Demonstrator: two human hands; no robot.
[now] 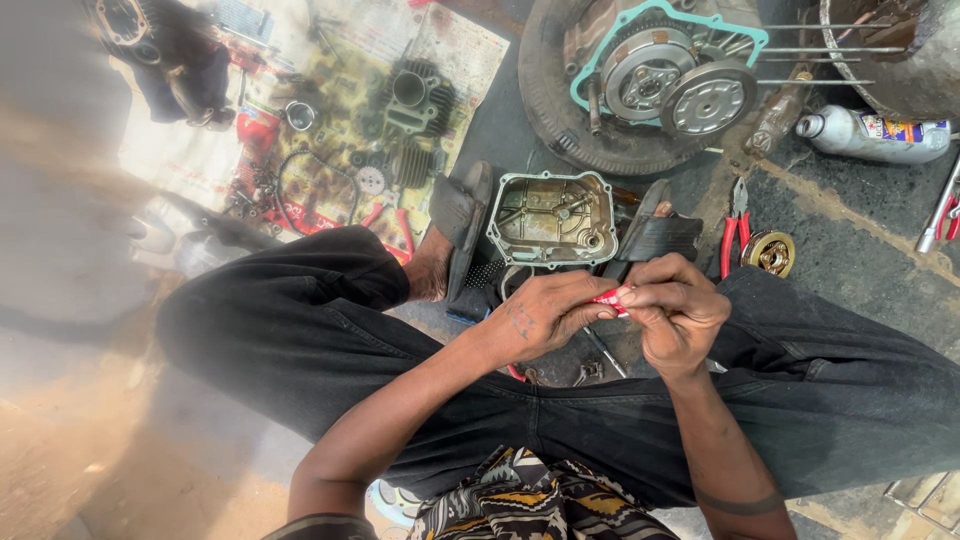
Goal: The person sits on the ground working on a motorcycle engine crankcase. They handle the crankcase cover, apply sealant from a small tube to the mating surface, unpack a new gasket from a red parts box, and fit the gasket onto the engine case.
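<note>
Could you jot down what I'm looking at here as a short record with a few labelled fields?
Setting: person seated on a workshop floor, head camera looking down over dark trousers
Left hand: pinching one end of a small red tube
Right hand: gripping the tube's other end
Between the feet: metal engine cover, inner side up
Beyond it: engine casing with clutch and teal gasket
Right side: red-handled pliers, brass-coloured round part, white bottle lying down
Left side: finned cylinder parts on printed paper
</note>
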